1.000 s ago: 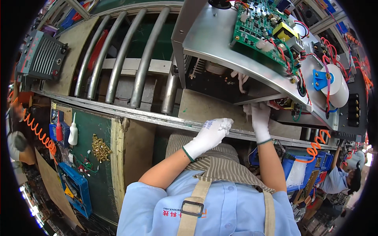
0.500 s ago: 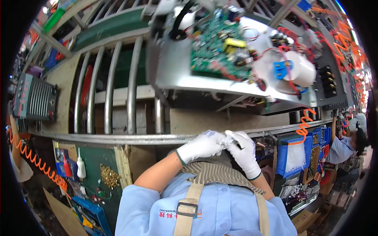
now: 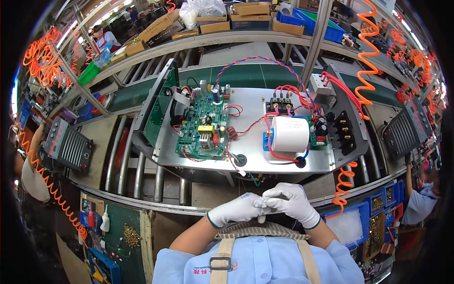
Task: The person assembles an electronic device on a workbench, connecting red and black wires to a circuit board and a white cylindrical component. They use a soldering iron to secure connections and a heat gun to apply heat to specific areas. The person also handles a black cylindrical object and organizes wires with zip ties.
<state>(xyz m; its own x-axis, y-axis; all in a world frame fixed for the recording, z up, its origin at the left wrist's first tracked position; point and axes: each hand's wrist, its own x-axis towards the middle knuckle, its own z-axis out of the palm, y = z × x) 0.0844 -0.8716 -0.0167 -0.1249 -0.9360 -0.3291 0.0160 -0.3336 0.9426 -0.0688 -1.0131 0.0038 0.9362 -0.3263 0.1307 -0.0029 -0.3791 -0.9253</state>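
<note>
My left hand [image 3: 239, 208] and my right hand [image 3: 292, 204], both in white gloves, meet in front of my striped apron. Their fingers are pinched together around something small and whitish, too small to name. Just beyond them an open metal chassis [image 3: 253, 144] rests on the roller conveyor, with neither hand touching it. A green circuit board [image 3: 204, 124] is mounted on its left part, and a big white cylinder [image 3: 290, 134] with a blue terminal on its right part. A loose wire end with a white connector [image 3: 242, 173] hangs over the chassis's near edge.
Grey finished-looking units stand left [image 3: 71, 144] and right [image 3: 410, 125] on the line. Blue parts bins [image 3: 352, 222] sit at my right; brass fittings [image 3: 132, 235] and a white squeeze bottle [image 3: 105, 221] lie left. Orange coiled hoses [image 3: 368, 57] hang around. Co-workers are at both sides.
My view has turned and levelled, so the whole chassis now shows, lower in the picture. My hands stay pinched together, appearing lower, with the fingers slightly shifted.
</note>
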